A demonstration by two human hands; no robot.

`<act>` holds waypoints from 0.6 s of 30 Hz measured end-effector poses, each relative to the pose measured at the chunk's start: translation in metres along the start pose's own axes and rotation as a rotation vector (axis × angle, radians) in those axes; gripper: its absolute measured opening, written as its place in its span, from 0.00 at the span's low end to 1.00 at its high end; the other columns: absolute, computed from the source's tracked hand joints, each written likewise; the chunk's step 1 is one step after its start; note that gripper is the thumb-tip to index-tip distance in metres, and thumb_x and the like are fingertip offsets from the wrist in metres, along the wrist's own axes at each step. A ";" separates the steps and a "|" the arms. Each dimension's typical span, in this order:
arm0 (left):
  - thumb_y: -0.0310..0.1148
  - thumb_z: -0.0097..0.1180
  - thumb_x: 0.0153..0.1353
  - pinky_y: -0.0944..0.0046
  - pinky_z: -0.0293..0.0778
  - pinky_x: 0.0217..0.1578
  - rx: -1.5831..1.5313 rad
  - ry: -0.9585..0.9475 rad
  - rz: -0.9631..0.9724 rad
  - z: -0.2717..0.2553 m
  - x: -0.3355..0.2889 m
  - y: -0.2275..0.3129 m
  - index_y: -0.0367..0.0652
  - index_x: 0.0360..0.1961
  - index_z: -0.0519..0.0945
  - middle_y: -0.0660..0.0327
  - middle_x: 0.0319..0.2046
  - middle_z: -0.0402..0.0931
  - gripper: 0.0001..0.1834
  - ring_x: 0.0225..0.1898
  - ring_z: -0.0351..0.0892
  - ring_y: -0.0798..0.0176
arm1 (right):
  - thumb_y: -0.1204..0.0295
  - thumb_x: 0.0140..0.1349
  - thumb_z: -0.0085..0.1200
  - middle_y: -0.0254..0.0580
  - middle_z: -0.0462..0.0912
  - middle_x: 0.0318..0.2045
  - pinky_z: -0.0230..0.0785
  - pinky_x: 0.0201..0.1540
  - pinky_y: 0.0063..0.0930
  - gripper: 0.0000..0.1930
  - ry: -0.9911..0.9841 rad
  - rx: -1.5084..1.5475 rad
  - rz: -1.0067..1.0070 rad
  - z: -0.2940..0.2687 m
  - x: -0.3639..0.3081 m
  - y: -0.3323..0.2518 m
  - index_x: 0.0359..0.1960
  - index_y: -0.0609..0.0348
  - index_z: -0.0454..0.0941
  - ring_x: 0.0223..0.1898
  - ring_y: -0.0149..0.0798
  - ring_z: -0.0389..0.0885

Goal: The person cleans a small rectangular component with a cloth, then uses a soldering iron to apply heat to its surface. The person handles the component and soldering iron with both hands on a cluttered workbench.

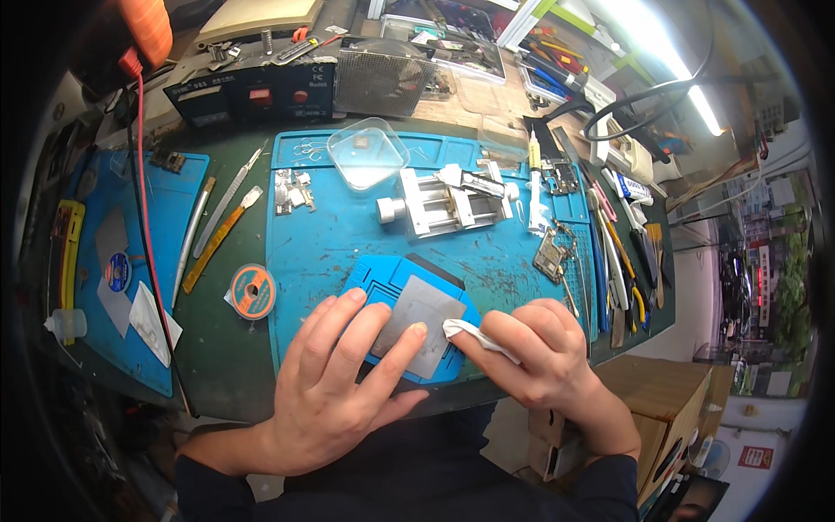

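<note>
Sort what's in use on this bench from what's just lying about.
In use, judging by the hands:
- grey plate, under the left hand's fingertips
- blue holder beneath it
- white wipe, pinched in the right hand

Apparently just lying about:
- orange spool
- clear plastic box
- metal clamp
- syringe
- amber-handled tool

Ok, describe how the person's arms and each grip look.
The left sleeve and right sleeve are near-black, with no marking visible, and end short of the wrists. The left grip and right grip are bare human hands; no gloves, rings or watch show.
</note>
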State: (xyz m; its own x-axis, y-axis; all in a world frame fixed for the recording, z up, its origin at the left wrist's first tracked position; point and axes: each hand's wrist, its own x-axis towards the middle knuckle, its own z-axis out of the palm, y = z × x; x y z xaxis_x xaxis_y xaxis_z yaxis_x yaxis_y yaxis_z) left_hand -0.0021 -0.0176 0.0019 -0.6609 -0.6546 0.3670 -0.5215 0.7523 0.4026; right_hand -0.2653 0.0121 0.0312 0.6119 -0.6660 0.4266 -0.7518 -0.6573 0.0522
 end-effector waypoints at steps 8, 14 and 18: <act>0.44 0.81 0.43 0.50 0.74 0.62 0.012 -0.004 0.009 -0.001 0.000 0.000 0.53 0.60 0.85 0.53 0.62 0.68 0.38 0.69 0.66 0.44 | 0.71 0.48 0.65 0.34 0.80 0.44 0.70 0.36 0.27 0.18 0.016 -0.015 -0.018 0.001 -0.004 0.002 0.44 0.52 0.91 0.36 0.32 0.75; 0.44 0.80 0.44 0.50 0.74 0.62 0.016 -0.004 0.003 -0.001 -0.001 -0.001 0.53 0.61 0.85 0.53 0.62 0.68 0.38 0.69 0.66 0.45 | 0.71 0.47 0.65 0.34 0.80 0.44 0.71 0.36 0.27 0.19 -0.003 -0.032 -0.017 0.002 0.002 0.004 0.45 0.52 0.91 0.36 0.33 0.76; 0.44 0.80 0.44 0.50 0.74 0.62 0.009 0.001 0.000 0.000 0.000 0.000 0.53 0.61 0.85 0.53 0.62 0.68 0.38 0.69 0.66 0.45 | 0.71 0.47 0.65 0.34 0.80 0.44 0.71 0.35 0.27 0.19 0.001 -0.021 -0.001 0.001 -0.002 0.004 0.45 0.52 0.91 0.36 0.33 0.76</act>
State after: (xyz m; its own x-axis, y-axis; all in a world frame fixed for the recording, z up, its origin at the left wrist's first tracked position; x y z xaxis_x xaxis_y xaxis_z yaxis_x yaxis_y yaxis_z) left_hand -0.0022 -0.0175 0.0016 -0.6603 -0.6548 0.3677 -0.5267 0.7528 0.3948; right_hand -0.2692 0.0105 0.0296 0.6126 -0.6647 0.4277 -0.7562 -0.6504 0.0722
